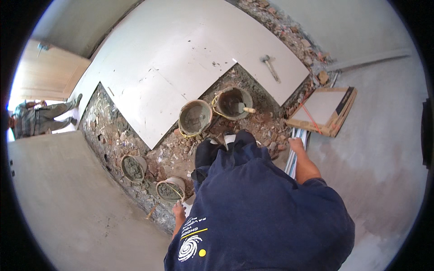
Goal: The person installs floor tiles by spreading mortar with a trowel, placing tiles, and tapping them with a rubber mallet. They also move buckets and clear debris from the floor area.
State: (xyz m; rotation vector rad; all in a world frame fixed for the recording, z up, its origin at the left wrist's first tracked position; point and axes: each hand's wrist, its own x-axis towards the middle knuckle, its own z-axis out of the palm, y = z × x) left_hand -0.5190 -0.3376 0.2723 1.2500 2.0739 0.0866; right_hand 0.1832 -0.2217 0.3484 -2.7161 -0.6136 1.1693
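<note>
My left hand [179, 209] is low beside a bucket of grey mortar [170, 191], its fingers closed at the edge of a white tile [189, 205] that is mostly hidden by my shirt. My right hand [296, 144] is closed at the upper end of white and blue-edged tiles [294, 157], seen edge-on; my body covers the rest of them. Ahead of my feet, a bucket [195, 118] with some grey residue stands against another bucket [233, 103]. A trowel [246, 108] with a wooden handle rests in the latter.
Large white tiles [162, 58] cover the far floor, with a mallet [270, 68] on them. Rubble [266, 122] lies around my feet. A strapped tile pack [316, 108] leans by the right wall. Another mortar bucket [134, 168] stands left. A person [40, 118] stands by the doorway.
</note>
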